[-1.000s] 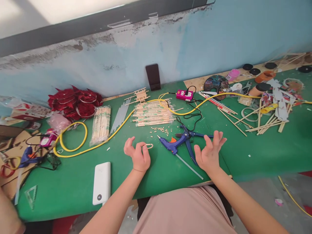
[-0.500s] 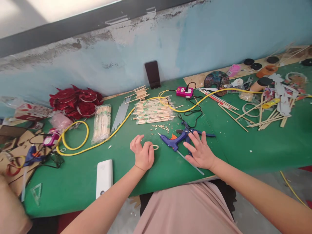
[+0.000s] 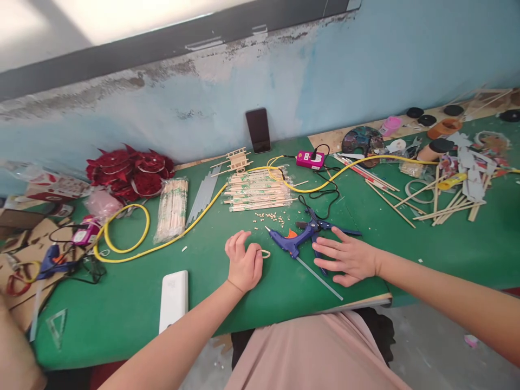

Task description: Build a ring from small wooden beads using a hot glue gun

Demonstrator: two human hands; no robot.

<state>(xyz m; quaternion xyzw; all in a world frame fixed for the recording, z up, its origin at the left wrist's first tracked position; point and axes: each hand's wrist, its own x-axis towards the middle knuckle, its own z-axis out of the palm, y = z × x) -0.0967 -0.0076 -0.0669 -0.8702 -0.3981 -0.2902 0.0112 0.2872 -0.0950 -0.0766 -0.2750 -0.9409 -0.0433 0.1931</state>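
My left hand (image 3: 245, 262) is closed on a small pale ring (image 3: 265, 253), which sticks out to the right of its fingers over the green table. My right hand (image 3: 347, 257), fingers spread and holding nothing, hovers by the handles of the blue pliers (image 3: 313, 225). Between the hands lies a blue glue gun (image 3: 290, 242) with an orange trigger, a clear glue stick (image 3: 320, 279) reaching out of its back. Small wooden bits (image 3: 274, 218) are scattered beyond its nozzle.
Behind are wrapped chopsticks (image 3: 260, 189), a small wooden cart (image 3: 238, 160), a phone (image 3: 258, 130) and a pink socket (image 3: 310, 159) with a yellow cable. A white power bank (image 3: 174, 299) lies left; loose sticks (image 3: 450, 208) lie right. Another person's arm (image 3: 16, 346) shows at far left.
My right hand has shifted slightly right and down, turning sideways. My left hand has moved a little right and down with the ring. The view has tilted slightly.
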